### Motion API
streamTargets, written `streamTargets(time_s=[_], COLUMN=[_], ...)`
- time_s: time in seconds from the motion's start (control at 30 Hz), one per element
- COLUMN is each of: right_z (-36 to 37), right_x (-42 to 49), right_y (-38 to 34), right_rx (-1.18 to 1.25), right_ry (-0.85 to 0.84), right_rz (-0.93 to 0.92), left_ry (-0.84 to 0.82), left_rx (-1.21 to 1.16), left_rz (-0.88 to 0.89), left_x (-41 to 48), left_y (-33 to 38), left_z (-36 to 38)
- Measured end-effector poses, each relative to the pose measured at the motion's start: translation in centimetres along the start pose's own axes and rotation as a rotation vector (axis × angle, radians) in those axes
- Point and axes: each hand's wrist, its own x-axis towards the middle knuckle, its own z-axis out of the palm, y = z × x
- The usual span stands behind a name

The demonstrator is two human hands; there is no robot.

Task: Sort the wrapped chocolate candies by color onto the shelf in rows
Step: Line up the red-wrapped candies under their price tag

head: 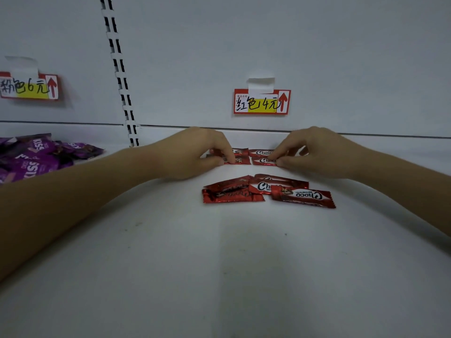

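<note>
bare forearms, bare hands (left, right)

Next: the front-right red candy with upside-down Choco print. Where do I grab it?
Pinch the candy by its crimped right end, coming from the right: that end lies free on the shelf, while its left end overlaps the loose pile.

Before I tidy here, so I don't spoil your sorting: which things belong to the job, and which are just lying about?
Job: left hand, right hand, rowed red candies, loose red candies, purple candies, shelf.
Lying about: right price tag, left price tag, slotted upright.
</note>
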Motion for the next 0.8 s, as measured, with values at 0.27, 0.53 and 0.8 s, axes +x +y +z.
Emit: streamTargets(time_s=[0.27, 0.53, 0.8], right_z=[0.3, -2.7, -3.1], right_x=[0.1, -1.2, -1.4], right_y=[-0.1, -2.2, -2.1], right_rx=[-0.041, 0.174, 0.484], right_ry=[0.075, -0.381, -0.568], right_rz=[-0.053, 0.022, 0.064], left_ry=[0.021, -0.307, -0.452], left_rx=[0.007, -0.247, -0.433], left_rz=[0.021, -0.110, -0.193], left_x=[0.1, -0.4, -0.7], left_y=[0.1, 3.4, 4.2], left_z=[0.2, -2.5, -3.5])
